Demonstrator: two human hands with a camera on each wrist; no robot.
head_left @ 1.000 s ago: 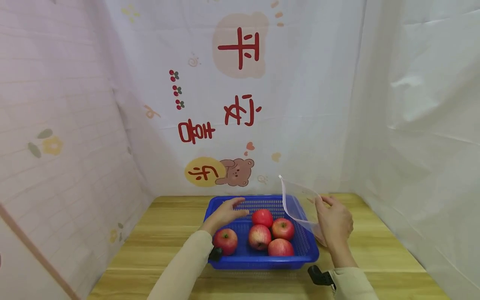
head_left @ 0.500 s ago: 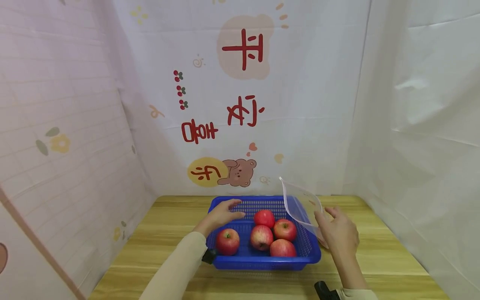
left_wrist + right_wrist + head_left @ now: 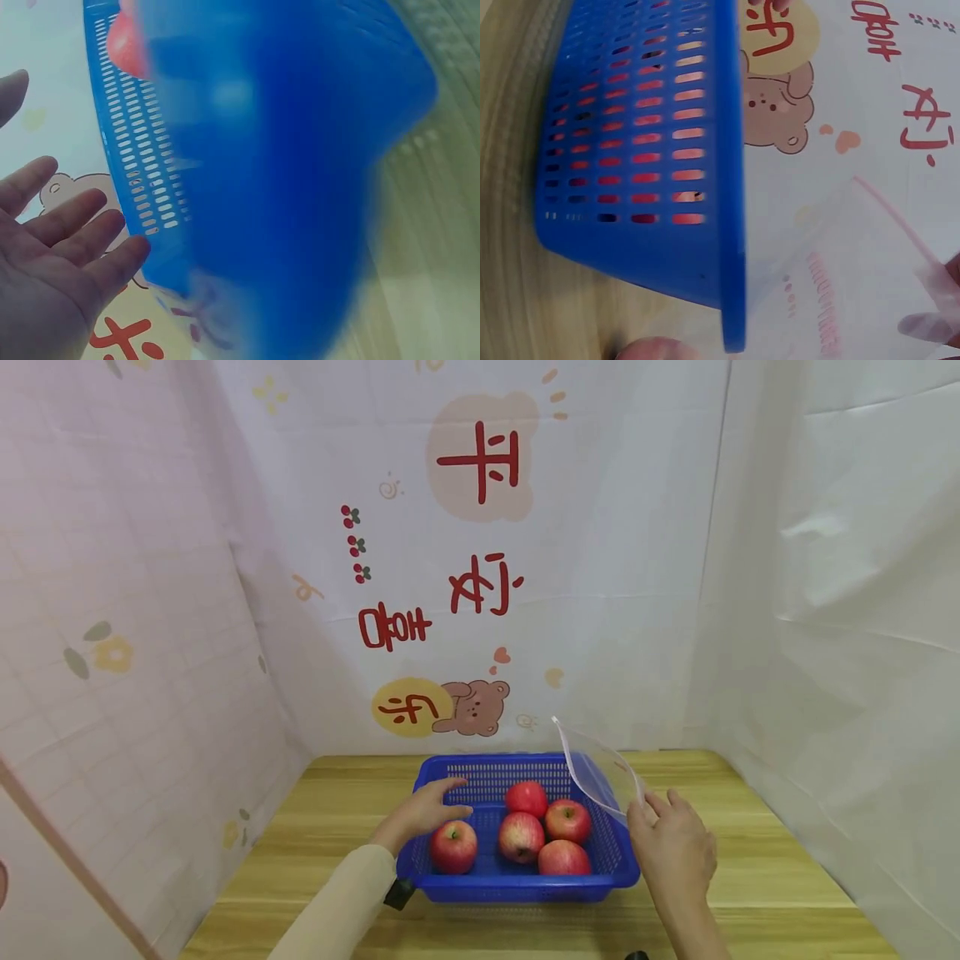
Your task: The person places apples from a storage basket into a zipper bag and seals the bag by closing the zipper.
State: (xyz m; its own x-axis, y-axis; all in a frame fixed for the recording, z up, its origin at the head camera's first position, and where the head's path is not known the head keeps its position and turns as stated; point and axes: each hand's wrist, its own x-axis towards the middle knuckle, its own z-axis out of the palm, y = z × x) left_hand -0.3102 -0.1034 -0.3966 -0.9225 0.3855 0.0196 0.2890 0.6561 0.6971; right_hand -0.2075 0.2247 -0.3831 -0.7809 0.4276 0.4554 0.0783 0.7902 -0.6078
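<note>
Head view: left hand, fingers apart, at nine o'clock of the basket; right hand, at three, pinches the clear bag; apples inside basket. Left wrist: fingers spread, eight o'clock. Right wrist: bag, four o'clock.

Inside the blue plastic basket, we have an open lane between the single apple at its near left corner and the four clustered apples in its right half. The left hand stands in our way over its left rim; the transparent zip bag and the right hand obstruct its right side. Behind its far rim, the printed backdrop stops us. Left of it, we could pass over the wooden tabletop.
</note>
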